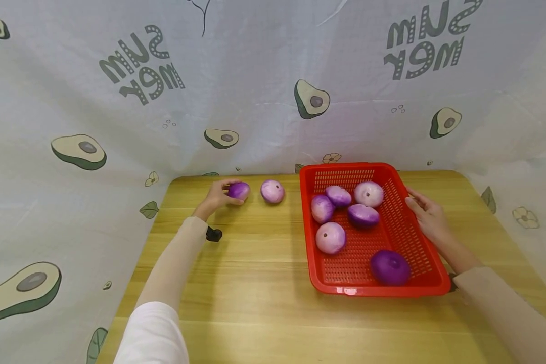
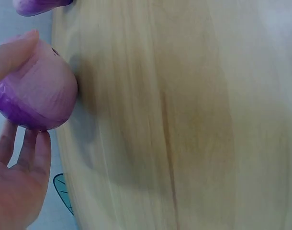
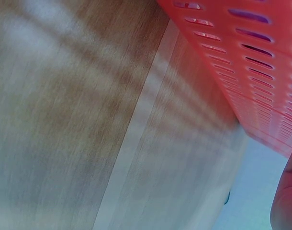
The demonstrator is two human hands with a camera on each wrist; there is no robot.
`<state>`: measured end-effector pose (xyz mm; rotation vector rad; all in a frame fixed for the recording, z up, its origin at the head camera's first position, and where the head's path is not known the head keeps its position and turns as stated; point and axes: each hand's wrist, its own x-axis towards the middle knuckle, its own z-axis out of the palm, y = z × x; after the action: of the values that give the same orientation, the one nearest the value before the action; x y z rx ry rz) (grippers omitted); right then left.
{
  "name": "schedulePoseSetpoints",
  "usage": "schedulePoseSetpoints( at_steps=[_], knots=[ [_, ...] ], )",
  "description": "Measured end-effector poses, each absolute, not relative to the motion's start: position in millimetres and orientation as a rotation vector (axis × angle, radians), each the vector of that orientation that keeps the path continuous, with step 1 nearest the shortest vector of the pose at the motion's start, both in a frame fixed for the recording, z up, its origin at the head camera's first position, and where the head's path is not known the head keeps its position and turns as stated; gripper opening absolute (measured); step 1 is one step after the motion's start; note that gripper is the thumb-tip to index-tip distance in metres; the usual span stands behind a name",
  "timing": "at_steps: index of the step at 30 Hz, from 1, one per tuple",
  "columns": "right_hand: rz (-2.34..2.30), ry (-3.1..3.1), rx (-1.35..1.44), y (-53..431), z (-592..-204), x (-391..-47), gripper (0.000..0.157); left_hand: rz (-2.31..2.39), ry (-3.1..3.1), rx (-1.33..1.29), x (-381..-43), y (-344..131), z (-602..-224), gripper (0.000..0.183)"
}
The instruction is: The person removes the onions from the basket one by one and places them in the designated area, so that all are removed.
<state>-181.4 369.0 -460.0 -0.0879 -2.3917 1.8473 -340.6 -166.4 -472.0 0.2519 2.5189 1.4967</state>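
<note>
At the table's far left, my left hand (image 1: 219,195) holds a purple onion (image 1: 239,191) between thumb and fingers. In the left wrist view the thumb lies over this onion (image 2: 43,88) and the fingertips press its other side. A second, paler onion (image 1: 272,191) sits on the table just to the right. My right hand (image 1: 429,217) grips the right rim of a red plastic basket (image 1: 316,275). Inside it lie several onions, among them a dark purple one (image 1: 390,267) near the front and a pale one (image 1: 330,238) at the left.
The wooden table (image 1: 255,303) ends at the back against a hanging cloth (image 1: 255,76) printed with avocados. In the right wrist view the slotted basket wall (image 3: 261,72) fills the upper right, above the tabletop.
</note>
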Motion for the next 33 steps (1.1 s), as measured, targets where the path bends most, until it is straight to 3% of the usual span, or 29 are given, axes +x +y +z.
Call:
schedulePoseSetpoints(
  at_steps=[33],
  knots=[
    [1.762,-2.47,-0.096,372.6,-461.3,-184.8,0.058,1.44,2.426,0.387,-335.7,-158.5,-473.8,0.063]
  ],
)
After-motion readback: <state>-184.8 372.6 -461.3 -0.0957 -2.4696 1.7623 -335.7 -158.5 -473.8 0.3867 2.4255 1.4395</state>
